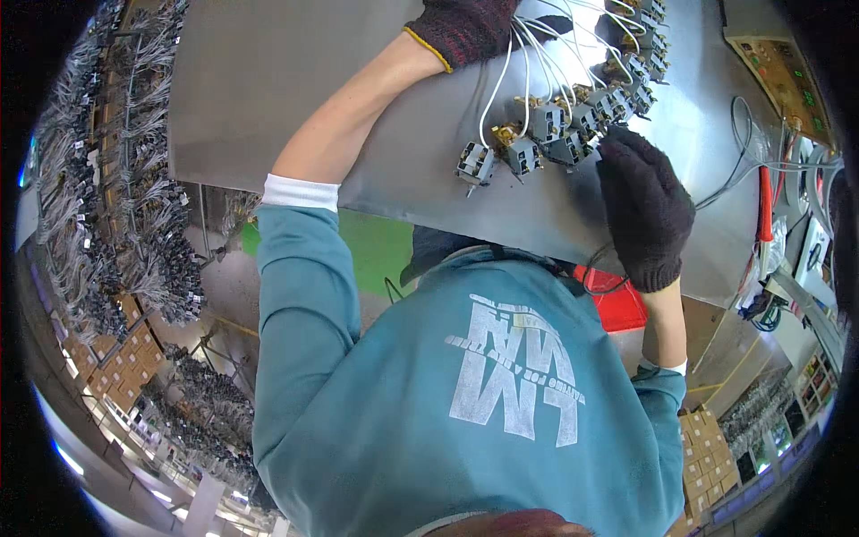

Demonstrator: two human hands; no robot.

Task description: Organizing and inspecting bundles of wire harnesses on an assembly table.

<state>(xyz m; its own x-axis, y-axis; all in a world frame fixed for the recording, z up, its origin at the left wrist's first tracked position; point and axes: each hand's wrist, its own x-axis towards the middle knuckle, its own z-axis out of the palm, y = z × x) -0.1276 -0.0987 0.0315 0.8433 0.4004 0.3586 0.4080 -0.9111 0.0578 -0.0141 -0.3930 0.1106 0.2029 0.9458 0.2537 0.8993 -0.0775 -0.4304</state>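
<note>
My left hand (pixel 470 31), in a dark knitted glove with a yellow cuff edge, is closed around a bunch of white wires (pixel 528 55) at the top edge. The wires fan out to a curved row of small grey boxy electrical parts (pixel 546 123) with brass-coloured metal pieces and short shafts, lying on the metal tabletop (pixel 394 152). One such part (pixel 475 165) sits at the row's near left end. My right hand (pixel 646 210), also in a dark glove, is beside the row's near right side with fingers curled. What those fingers hold, if anything, is hidden.
A control box (pixel 783 80) with a lit display stands at the far right. Near it lie a red-handled tool (pixel 765 206) and loose cables (pixel 738 170). A red object (pixel 619 304) shows below the table edge. Racks of hanging wired parts (pixel 148 179) line the left.
</note>
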